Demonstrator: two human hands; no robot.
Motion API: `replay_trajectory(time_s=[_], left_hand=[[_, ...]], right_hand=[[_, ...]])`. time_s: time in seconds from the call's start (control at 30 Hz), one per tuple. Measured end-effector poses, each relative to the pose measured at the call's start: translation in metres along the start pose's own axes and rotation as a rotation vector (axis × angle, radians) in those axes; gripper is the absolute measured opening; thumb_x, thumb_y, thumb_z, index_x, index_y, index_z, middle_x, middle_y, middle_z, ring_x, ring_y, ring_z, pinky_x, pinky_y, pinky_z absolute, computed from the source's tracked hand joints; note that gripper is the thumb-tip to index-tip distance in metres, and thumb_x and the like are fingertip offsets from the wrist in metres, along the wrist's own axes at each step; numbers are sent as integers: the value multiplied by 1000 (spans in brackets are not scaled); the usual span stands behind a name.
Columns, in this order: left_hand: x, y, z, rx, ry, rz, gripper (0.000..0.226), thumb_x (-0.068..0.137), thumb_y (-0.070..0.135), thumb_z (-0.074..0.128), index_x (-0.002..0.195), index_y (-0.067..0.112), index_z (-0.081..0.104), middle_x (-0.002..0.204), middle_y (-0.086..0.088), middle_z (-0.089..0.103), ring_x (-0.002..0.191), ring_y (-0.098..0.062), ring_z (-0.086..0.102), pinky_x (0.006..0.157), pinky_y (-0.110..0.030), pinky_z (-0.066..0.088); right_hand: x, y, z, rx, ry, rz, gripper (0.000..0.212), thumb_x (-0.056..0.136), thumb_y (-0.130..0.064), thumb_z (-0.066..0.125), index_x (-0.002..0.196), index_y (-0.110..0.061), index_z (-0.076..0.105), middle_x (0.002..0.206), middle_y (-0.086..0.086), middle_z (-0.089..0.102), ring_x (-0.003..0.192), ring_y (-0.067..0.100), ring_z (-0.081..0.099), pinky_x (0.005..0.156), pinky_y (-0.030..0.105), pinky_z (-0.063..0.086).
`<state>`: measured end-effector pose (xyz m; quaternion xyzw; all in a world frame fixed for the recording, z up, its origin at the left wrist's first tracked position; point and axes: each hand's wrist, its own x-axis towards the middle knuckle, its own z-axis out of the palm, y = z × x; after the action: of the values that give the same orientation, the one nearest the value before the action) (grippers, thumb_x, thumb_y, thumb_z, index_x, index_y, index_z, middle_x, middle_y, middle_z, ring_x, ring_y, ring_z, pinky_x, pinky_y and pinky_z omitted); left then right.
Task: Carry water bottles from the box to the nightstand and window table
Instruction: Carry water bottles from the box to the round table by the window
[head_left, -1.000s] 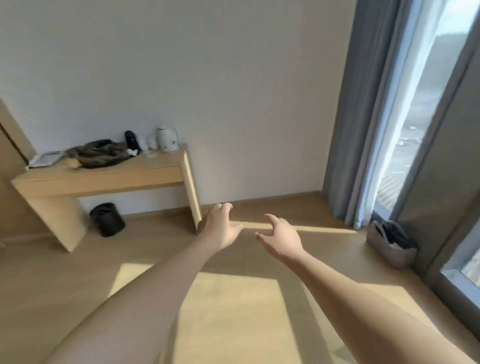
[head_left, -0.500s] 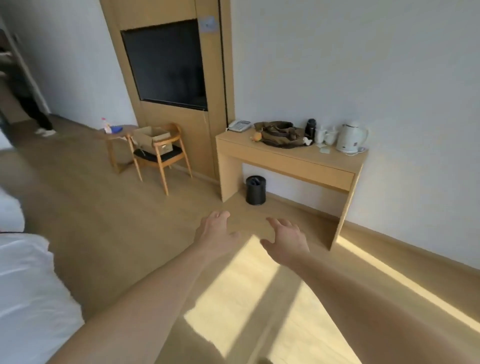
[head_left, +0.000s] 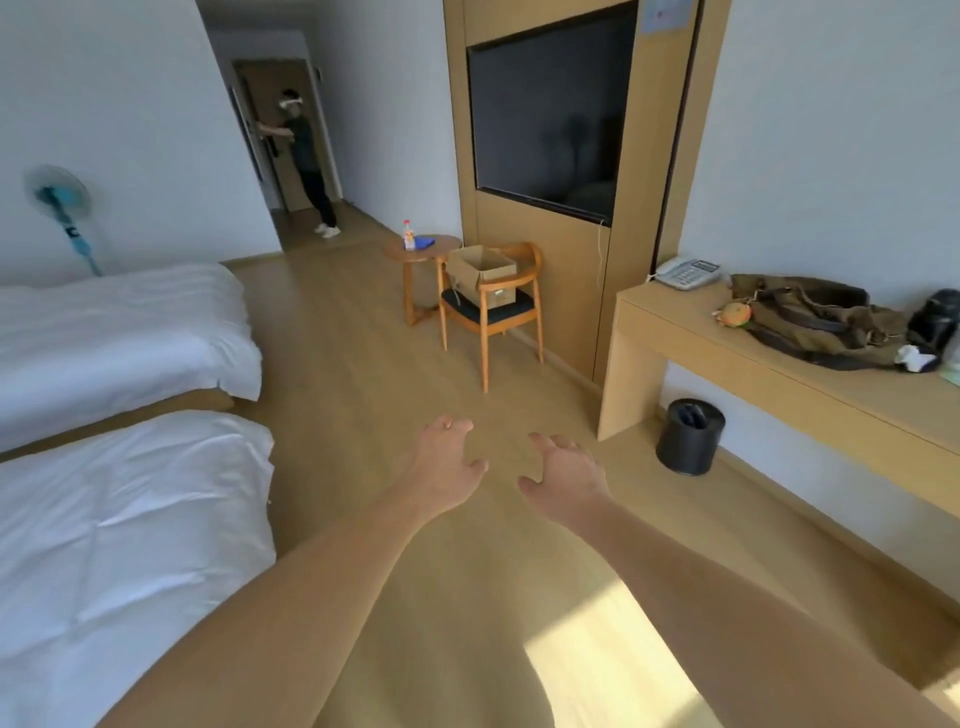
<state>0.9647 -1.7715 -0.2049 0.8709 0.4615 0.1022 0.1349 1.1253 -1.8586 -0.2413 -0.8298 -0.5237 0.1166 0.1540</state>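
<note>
An open cardboard box sits on a wooden chair across the room, beside the TV wall; what it holds is hidden. A small bottle with a red cap stands on the round side table just left of the chair. My left hand and my right hand are stretched out in front of me over the wooden floor, far from the box. Both have relaxed, spread fingers and hold nothing.
Two white beds line the left side. A long desk on the right carries a phone, an olive bag and a dark flask, with a black bin beneath. A person stands at the door down the hallway.
The view has swung left, from the window and curtain past the desk to the beds, chair and hallway. Both hands stay extended and empty.
</note>
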Motion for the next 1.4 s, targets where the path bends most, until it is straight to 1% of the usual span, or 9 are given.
replay_trajectory(time_s=[0.07, 0.2, 0.4, 0.57, 0.77, 0.9, 1.2, 1.3, 1.4], left_hand=[[28, -13, 2, 22, -4, -19, 63, 95, 44, 67, 150, 19, 47, 147, -6, 52, 135, -27, 50, 109, -45, 46], [94, -49, 8, 34, -9, -40, 64, 94, 44, 68, 150, 20, 47, 147, -5, 52, 136, -27, 48, 109, -45, 46], [227, -122, 8, -3, 24, -53, 65, 94, 42, 69, 151, 20, 47, 149, -5, 51, 137, -28, 48, 108, -47, 47], [346, -177, -20, -18, -11, -60, 67, 94, 42, 70, 152, 19, 45, 150, -6, 51, 137, -28, 48, 110, -48, 46], [464, -210, -42, -28, -20, -3, 65, 94, 41, 70, 150, 17, 46, 143, -9, 54, 132, -30, 51, 108, -48, 46], [535, -234, -34, -8, -52, 27, 66, 94, 41, 70, 151, 19, 45, 147, -6, 52, 135, -28, 49, 109, -48, 46], [746, -287, -15, 39, -60, -19, 66, 93, 40, 69, 150, 18, 45, 147, -9, 51, 136, -30, 46, 109, -48, 46], [820, -297, -21, 55, -81, -56, 63, 93, 38, 66, 149, 18, 45, 145, -12, 49, 134, -33, 46, 107, -49, 47], [890, -303, -31, 7, -44, -76, 58, 92, 37, 65, 144, 15, 49, 141, -13, 52, 131, -33, 49, 105, -49, 48]], right_hand=[[37, -12, 7, 12, -27, -19, 71, 94, -41, 63, 157, -27, 33, 151, 8, 48, 137, 34, 46, 107, 46, 42], [116, -31, 22, 16, -55, -46, 70, 92, -42, 63, 155, -27, 36, 149, 8, 50, 135, 33, 47, 106, 47, 43], [255, -60, 43, -4, -41, -38, 71, 92, -42, 63, 155, -28, 36, 148, 8, 52, 135, 33, 49, 106, 45, 45], [373, -102, 37, 8, -25, -5, 70, 93, -42, 63, 156, -27, 36, 146, 7, 53, 134, 31, 48, 106, 44, 46], [493, -137, 33, 41, -11, 23, 65, 94, -41, 63, 153, -26, 40, 143, 8, 53, 133, 32, 48, 105, 45, 44], [570, -148, 45, 50, -30, 34, 68, 93, -40, 63, 154, -26, 38, 144, 8, 52, 134, 33, 48, 105, 47, 45], [793, -145, 65, 74, -62, 11, 59, 92, -40, 67, 144, -21, 47, 133, 8, 55, 124, 32, 53, 100, 49, 50], [867, -148, 58, 106, -87, -2, 61, 91, -40, 64, 147, -25, 43, 133, 6, 52, 125, 32, 53, 100, 50, 50], [935, -150, 49, 107, -80, -27, 64, 90, -42, 61, 149, -28, 40, 136, 5, 50, 127, 32, 51, 99, 48, 50]])
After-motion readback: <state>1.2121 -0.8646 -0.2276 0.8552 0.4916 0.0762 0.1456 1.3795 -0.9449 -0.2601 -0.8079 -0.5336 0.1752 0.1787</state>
